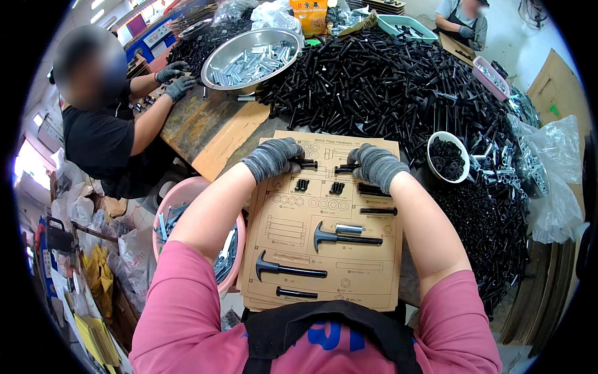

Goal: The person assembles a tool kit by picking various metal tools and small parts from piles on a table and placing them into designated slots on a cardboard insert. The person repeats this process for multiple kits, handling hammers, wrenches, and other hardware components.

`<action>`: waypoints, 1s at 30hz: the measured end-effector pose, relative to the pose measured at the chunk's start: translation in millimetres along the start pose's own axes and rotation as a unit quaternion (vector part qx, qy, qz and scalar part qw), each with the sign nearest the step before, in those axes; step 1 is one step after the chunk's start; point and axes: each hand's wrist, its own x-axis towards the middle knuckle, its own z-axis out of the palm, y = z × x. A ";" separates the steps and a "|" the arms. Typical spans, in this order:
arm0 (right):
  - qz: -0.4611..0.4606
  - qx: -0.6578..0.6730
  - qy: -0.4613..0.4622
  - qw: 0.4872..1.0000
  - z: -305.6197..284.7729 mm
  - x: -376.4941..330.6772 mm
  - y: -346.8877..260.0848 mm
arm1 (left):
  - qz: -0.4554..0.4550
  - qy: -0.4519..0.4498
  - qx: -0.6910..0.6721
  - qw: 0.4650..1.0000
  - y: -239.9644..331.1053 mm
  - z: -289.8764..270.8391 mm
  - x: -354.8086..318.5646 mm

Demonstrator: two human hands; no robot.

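Both of my hands wear grey knit gloves and rest at the upper part of a brown cardboard sheet [299, 249] printed with part outlines. My left hand [274, 159] closes on black bolts [307, 164] whose ends stick out to the right. Facing it, my right hand [378, 164] closes on more black bolts [344, 168] pointing left. Below lie small black screws [302, 185], a long black bolt [379, 211], a silver tube [349, 229], two black pins with hooked grey handles [347, 240] [290, 269], and another black bolt [297, 293].
A huge heap of black bolts [374, 81] covers the table beyond the sheet. Around it are a metal basin [208, 71] of silver tubes, a white bowl [431, 159] of black parts and a pink tub [163, 206]. Co-workers sit at left [99, 137] and far right [479, 28].
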 end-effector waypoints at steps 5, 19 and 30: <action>-0.015 -0.007 0.003 1.000 -0.5 -5.2 -9.4 | 0.055 0.029 -0.045 0.997 1.7 16.4 2.8; 0.004 -0.056 -0.013 0.998 -2.5 -3.9 -23.5 | 0.016 0.087 -0.203 0.975 10.3 6.3 -13.7; -0.107 0.188 0.257 0.942 23.2 -63.1 11.7 | -0.249 0.291 -0.197 0.903 -104.0 53.1 -188.4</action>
